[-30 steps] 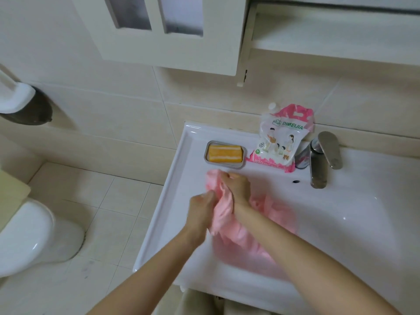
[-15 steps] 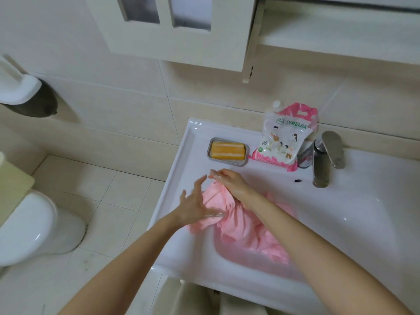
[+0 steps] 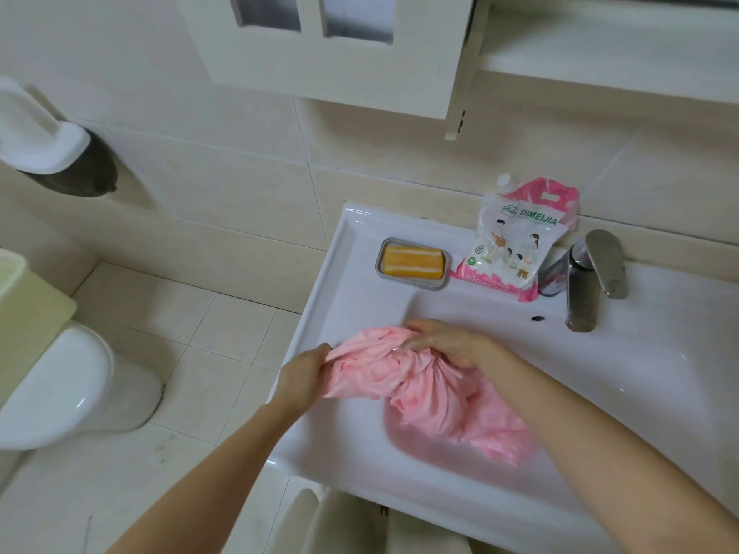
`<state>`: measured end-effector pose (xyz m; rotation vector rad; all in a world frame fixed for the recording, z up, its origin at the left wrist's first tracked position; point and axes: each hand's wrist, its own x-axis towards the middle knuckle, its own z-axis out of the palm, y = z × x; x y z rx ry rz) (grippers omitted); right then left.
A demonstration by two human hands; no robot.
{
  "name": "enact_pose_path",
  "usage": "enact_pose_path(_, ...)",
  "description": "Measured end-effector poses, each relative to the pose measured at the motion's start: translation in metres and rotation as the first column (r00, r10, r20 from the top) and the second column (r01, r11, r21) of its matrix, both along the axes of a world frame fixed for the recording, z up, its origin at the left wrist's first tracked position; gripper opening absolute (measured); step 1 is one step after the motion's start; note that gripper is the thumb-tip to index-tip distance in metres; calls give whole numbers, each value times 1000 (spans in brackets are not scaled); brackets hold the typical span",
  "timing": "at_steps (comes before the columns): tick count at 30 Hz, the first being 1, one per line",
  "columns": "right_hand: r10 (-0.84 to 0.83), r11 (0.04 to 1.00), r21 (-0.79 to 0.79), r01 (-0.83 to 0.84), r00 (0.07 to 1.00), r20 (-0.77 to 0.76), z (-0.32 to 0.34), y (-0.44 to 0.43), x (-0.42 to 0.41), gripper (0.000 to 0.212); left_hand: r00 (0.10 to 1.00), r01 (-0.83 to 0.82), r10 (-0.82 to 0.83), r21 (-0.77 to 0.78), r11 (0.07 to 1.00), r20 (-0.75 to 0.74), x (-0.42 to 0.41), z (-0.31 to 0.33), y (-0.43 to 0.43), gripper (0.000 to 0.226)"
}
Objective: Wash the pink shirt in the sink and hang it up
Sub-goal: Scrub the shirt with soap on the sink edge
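Crumpled wet pink fabric shirt point(image 3: 420, 377), lying over the left slope of the white ceramic sink point(image 3: 640, 373), its tail trailing into the basin. The left hand point(image 3: 302, 377) clutches one end; the right hand point(image 3: 448, 341) curls over gathered folds. Soaked cloth is probably limp, heavy and slippery, so it is best gripped in bunches. Half a second earlier the left hand was splayed open; it has since closed.

Glossy white sink point(image 3: 352, 249), pink cloth shirt point(image 3: 432, 389), brushed-metal tap point(image 3: 582, 297).

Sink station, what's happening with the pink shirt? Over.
Left hand and right hand grip pink shirt. Shirt bunched, partly in sink. Nothing in the way.
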<state>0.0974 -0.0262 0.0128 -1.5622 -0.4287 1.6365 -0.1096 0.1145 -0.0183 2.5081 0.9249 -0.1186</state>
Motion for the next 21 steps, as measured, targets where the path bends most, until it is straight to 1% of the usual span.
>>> enact_pose_path(2,-145,987,54,149,987,-66,-8,1,-2,33,998,44,-42,54,998,-47,-2,-5,-10,25)
enact_pose_path(3,-240,966,78,245,968,-68,-11,5,-5,29,998,65,-62,110,992,-32,-2,-7,-16,23)
enact_pose_path(4,-334,937,95,335,942,-22,-15,11,-9,25,994,108,-109,172,979,-2,-4,-9,-22,29)
enact_pose_path(5,-406,912,97,398,910,87,-20,19,-15,23,989,144,-150,193,971,18,-7,-13,-29,40)
enact_pose_path(6,-425,904,82,420,864,270,-25,28,-20,23,979,190,-203,231,954,33,-12,-18,-35,49)
enact_pose_path(7,-358,921,40,389,797,486,-30,36,-27,24,964,239,-261,269,933,50,-17,-21,-40,54)
enact_pose_path(8,-226,942,-20,336,673,704,-33,42,-34,24,942,299,-331,311,902,53,-23,-27,-44,55)
enact_pose_path(9,-88,957,-70,281,512,855,-34,47,-41,22,917,356,-397,359,863,46,-30,-32,-46,55)
enact_pose_path(10,4,969,-96,226,378,926,-36,51,-46,19,894,408,-447,400,820,6,-38,-37,-46,55)
enact_pose_path(11,69,976,-123,181,279,958,-35,54,-50,18,875,459,-481,414,786,-58,-45,-41,-45,55)
enact_pose_path(12,95,977,-133,165,219,971,-36,55,-53,18,858,499,-500,422,757,-117,-52,-45,-42,56)
enact_pose_path(13,94,979,-124,159,187,978,-36,54,-56,16,856,504,-500,427,751,-132,-56,-48,-39,57)
enact_pose_path(14,57,989,-76,131,140,988,-37,51,-63,12,872,475,-474,429,768,-117,-57,-49,-38,54)
enact_pose_path(15,3,999,-7,52,73,997,-39,45,-75,12,895,432,-438,423,796,-88,-55,-50,-37,49)
enact_pose_path(16,-31,995,32,-98,14,999,-44,38,-92,20,914,389,-400,414,823,-63,-52,-47,-37,46)
enact_pose_path(17,-32,958,21,-285,-35,999,-48,28,-113,31,927,355,-374,413,839,-37,-50,-45,-38,44)
enact_pose_path(18,-39,914,-10,-406,-111,993,-56,21,-125,39,931,335,-364,422,842,-12,-48,-44,-38,44)
enact_pose_path(19,-20,888,-53,-457,-153,988,-58,24,-121,41,933,324,-360,428,844,5,-47,-44,-38,46)
enact_pose_path(20,31,903,-101,-417,-172,985,-58,33,-109,36,933,324,-360,431,842,2,-48,-43,-37,50)
enact_pose_path(21,106,951,-130,-282,-99,989,-54,45,-90,30,933,324,-359,449,833,-8,-49,-44,-35,53)
